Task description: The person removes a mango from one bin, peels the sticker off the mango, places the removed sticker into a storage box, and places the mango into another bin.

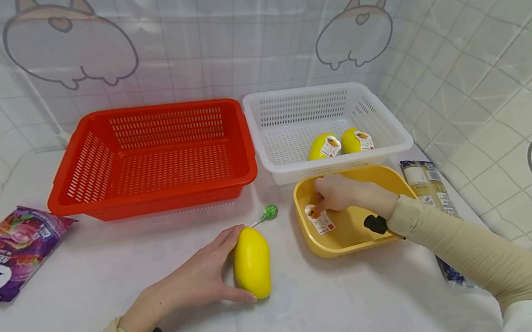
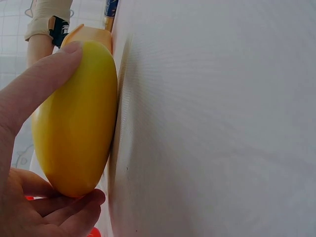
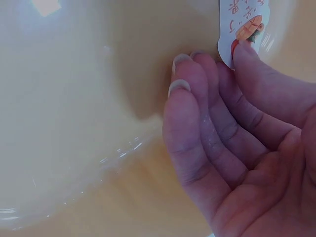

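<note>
My left hand (image 1: pixel 210 271) holds a smooth yellow mango (image 1: pixel 252 263) on the white tabletop. In the left wrist view the thumb lies at one end of the mango (image 2: pixel 79 123) and the fingers curl round the other. Inside a yellow plastic basin (image 1: pixel 360 246), my right hand (image 1: pixel 342 191) pinches a white sticker (image 1: pixel 320 222) that carries a mango picture and print. The right wrist view has the thumb lying over the sticker (image 3: pixel 227 37), with the curled fingers beside and beneath it.
Behind the hands stand a red basket (image 1: pixel 169 193) and a white basket (image 1: pixel 286 127) with two stickered mangoes (image 1: pixel 325 146). A green lollipop (image 1: pixel 270 211) lies near the held mango. A purple candy bag (image 1: pixel 4 256) lies left, and a dark blue packet (image 1: pixel 427 185) lies right of the basin.
</note>
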`<state>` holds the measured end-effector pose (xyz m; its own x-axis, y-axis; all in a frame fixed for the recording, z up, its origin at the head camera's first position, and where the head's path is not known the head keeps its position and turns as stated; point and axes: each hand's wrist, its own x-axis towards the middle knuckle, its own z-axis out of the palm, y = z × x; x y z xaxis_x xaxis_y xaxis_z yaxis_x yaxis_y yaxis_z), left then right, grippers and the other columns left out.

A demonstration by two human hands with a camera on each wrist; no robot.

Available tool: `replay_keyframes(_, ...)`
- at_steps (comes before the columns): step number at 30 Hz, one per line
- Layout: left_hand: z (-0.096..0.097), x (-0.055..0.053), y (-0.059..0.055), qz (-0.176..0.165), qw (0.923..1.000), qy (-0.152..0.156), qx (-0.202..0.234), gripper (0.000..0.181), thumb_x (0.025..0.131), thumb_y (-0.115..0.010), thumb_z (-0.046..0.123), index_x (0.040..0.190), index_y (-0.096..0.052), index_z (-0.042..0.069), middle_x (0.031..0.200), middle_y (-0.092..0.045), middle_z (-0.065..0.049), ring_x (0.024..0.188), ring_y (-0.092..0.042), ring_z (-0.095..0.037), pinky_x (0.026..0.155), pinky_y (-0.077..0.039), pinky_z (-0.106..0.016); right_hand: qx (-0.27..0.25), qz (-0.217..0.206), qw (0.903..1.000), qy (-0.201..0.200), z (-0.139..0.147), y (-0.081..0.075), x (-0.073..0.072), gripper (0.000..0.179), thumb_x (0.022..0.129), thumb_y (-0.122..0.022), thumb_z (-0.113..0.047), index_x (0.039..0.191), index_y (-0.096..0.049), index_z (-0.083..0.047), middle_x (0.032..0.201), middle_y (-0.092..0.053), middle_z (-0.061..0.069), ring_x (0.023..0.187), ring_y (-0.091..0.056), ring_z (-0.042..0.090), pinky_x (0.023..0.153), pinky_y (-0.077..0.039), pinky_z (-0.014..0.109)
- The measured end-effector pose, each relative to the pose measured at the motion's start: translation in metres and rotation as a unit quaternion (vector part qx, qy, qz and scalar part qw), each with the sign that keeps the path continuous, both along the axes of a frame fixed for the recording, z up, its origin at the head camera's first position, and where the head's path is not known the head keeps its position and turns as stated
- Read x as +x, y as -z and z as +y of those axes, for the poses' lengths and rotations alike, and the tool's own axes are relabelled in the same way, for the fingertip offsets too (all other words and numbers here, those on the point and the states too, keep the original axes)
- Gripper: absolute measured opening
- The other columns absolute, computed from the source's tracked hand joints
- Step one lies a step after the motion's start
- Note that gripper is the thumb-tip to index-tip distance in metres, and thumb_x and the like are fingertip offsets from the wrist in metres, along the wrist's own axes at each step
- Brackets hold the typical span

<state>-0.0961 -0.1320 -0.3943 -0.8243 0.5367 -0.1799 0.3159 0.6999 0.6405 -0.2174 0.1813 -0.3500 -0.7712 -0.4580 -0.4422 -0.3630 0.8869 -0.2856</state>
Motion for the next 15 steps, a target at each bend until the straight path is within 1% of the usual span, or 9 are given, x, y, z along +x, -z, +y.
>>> replay_keyframes(10, 0.0001, 0.0006, -0.0006, 0.004, 1.0000, 0.001, 0.001, 0.128, 0.065, -0.085, 0.064, 0.160, -0.020, 0.008, 0.164, -0.025, -0.008, 0.147, -0.034, -0.028, 0.118, -0.033, -0.052, 0.011, 0.021, 0.9996, -0.013, 0.0011, 0.0006, -0.0005, 0.021, 0.093, -0.072, -0.021, 0.088, -0.061, -0.004, 0.068, -0.056, 0.001, 0.058, -0.052, 0.012, 0.056, -0.042, 0.019)
replay_keyframes(15, -0.0006, 0.0007, -0.0007, 0.008, 1.0000, 0.003, 0.002, 0.128, 0.065, -0.084, 0.065, 0.160, -0.020, 0.008, 0.164, -0.026, -0.008, 0.146, -0.035, -0.028, 0.118, -0.033, -0.052, 0.018, 0.033, 0.9991, -0.020, 0.0026, 0.0006, -0.0007, 0.022, 0.093, -0.071, -0.021, 0.083, -0.061, -0.004, 0.065, -0.056, 0.001, 0.056, -0.052, 0.011, 0.055, -0.041, 0.019)
